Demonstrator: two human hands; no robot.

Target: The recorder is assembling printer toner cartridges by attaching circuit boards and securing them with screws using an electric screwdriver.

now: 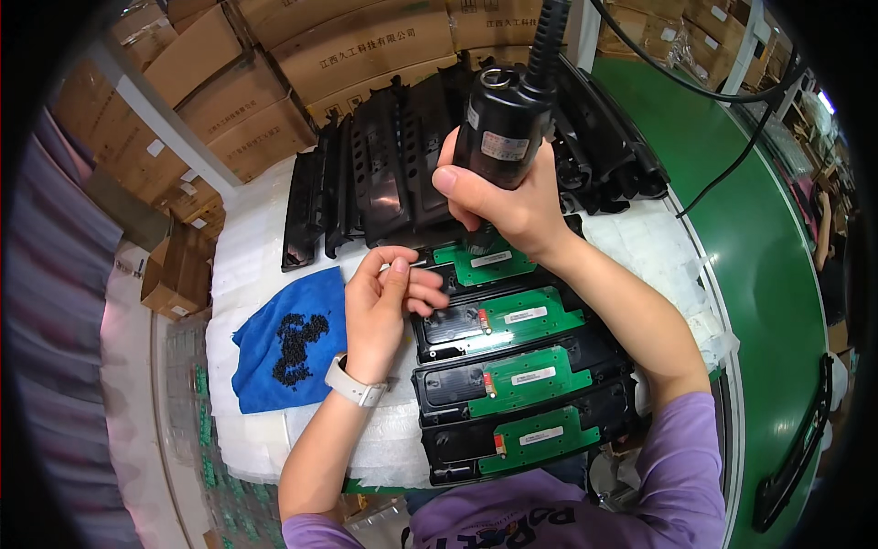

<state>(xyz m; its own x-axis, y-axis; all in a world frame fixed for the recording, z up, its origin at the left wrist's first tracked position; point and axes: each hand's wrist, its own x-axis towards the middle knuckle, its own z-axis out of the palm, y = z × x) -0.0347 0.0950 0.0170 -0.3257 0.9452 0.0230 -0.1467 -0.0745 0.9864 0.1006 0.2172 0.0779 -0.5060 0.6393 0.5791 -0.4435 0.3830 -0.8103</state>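
You are working over a bench padded with white foam sheeting [247,247], which is running from the cardboard boxes at the far side down to your body. A blue cloth [265,384] is lying flat on its left part, carrying a small heap of black screws [294,346]. To the right of the cloth, four black plastic housings [521,384] are sitting side by side in a row — each one showing a green circuit board [530,375] on top. Further back, a stack of bare black housings [393,165] is leaning in a line across the sheeting — touching one another.
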